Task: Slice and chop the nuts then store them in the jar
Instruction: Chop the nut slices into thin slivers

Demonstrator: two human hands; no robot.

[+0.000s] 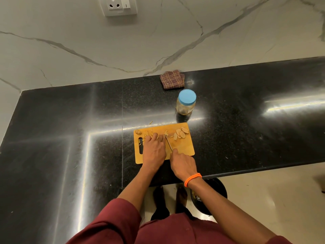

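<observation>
I count 1 cutting board (182, 148), 1 knife (168, 142), 1 jar (185, 103), 1 folded cloth (172, 80), 2 hands, 1 wristband (192, 179), roughly 6 nut slices (180, 133).
</observation>
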